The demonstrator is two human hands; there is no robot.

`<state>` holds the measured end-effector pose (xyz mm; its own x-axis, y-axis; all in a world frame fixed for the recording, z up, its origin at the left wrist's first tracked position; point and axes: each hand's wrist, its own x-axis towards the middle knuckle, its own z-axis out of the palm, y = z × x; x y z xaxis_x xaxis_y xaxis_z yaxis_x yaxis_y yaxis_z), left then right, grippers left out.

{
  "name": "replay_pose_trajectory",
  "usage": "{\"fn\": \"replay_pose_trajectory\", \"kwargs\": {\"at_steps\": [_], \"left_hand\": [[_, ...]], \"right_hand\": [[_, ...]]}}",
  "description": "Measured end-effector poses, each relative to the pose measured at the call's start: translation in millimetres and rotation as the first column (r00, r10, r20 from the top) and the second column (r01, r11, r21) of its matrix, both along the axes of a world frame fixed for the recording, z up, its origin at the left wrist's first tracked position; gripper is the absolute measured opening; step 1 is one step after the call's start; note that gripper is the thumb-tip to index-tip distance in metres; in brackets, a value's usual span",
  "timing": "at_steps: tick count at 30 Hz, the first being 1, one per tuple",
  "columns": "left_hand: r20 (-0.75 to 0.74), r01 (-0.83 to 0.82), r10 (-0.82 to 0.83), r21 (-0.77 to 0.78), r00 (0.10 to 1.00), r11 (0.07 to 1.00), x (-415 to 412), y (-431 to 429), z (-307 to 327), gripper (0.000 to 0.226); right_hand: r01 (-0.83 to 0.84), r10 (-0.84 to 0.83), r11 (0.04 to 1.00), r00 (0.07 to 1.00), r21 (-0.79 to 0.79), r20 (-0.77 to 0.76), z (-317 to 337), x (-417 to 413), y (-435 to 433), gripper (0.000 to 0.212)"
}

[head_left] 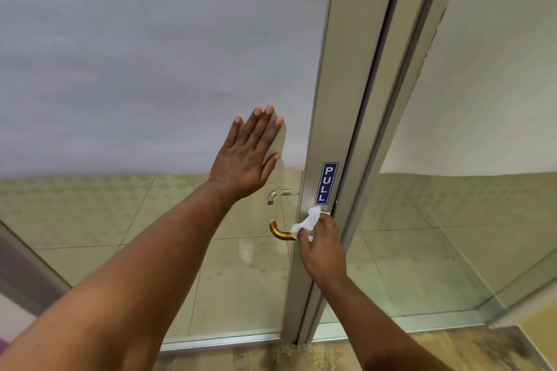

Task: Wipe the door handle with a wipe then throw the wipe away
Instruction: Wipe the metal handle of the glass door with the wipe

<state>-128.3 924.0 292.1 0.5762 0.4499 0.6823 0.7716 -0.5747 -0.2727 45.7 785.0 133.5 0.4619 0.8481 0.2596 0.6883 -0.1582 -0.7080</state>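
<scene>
The left hand lies flat and wide open against the frosted glass door, fingers spread and pointing up. It holds nothing; the likely reason for the flat palm is to brace the door so it does not swing while the handle is rubbed.

The right hand is closed around a crumpled white wipe, pinching it between thumb and fingers and pressing it onto the gold door handle where the lever meets the aluminium frame. The wipe covers the right-hand part of the lever, near its mount, and bunches up toward the frame just below a blue PULL sign. Only the curved left end of the handle shows bare, sticking out to the left of the wipe and the fingers.

A second, silver handle shows through the glass on the far side of the door, just above the gold one and below the left wrist.

Judging by the grip, wiping is under way and the free left end is not yet covered. No bin is in view.
</scene>
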Motion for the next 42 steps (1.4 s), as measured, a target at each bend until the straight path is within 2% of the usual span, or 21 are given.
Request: {"fn": "replay_pose_trajectory", "kwargs": {"at_steps": [4,7,18,26,28,32,37,39,42], "left_hand": [[0.023,0.006,-0.006,0.013,1.0,1.0,2.7,4.8,-4.2,0.073],[0.034,0.009,-0.009,0.028,0.999,1.0,4.0,7.8,-5.8,0.073],[0.036,0.008,-0.01,0.049,0.999,0.999,5.8,13.0,-9.3,0.075],[0.037,0.012,-0.013,0.046,0.999,0.999,6.6,14.3,-11.0,0.075],[0.04,0.012,-0.014,0.047,0.999,0.999,6.9,15.0,-10.7,0.075],[0.035,0.004,-0.006,0.039,0.999,0.999,7.7,15.1,-11.1,0.075],[0.043,0.008,-0.009,0.041,0.999,0.999,7.1,15.2,-11.2,0.075],[0.041,0.007,-0.009,0.04,0.999,0.999,7.4,15.2,-11.4,0.075],[0.039,0.004,-0.006,0.048,0.999,0.999,7.8,15.3,-11.5,0.075]], "right_hand": [[0.002,0.002,0.999,0.994,-0.036,0.108,-7.4,4.8,3.4,0.063],[0.011,-0.006,0.999,0.992,-0.038,0.126,-9.3,6.9,4.8,0.063],[0.048,-0.047,0.999,0.998,-0.021,0.04,-19.1,3.2,5.2,0.06],[0.034,-0.033,0.999,0.999,-0.021,0.042,-10.2,5.0,8.3,0.064],[0.064,-0.064,0.998,0.998,0.003,-0.022,-8.3,2.4,9.1,0.062],[0.181,-0.164,0.983,0.947,0.038,-0.276,-8.3,-1.8,12.6,0.049],[0.323,-0.268,0.946,0.809,0.014,-0.523,-0.9,-1.0,22.1,0.025],[0.362,-0.313,0.932,0.762,-0.029,-0.566,5.0,-0.2,25.6,0.022],[0.378,-0.319,0.925,0.752,-0.018,-0.576,8.9,-1.8,29.2,0.027]]}}
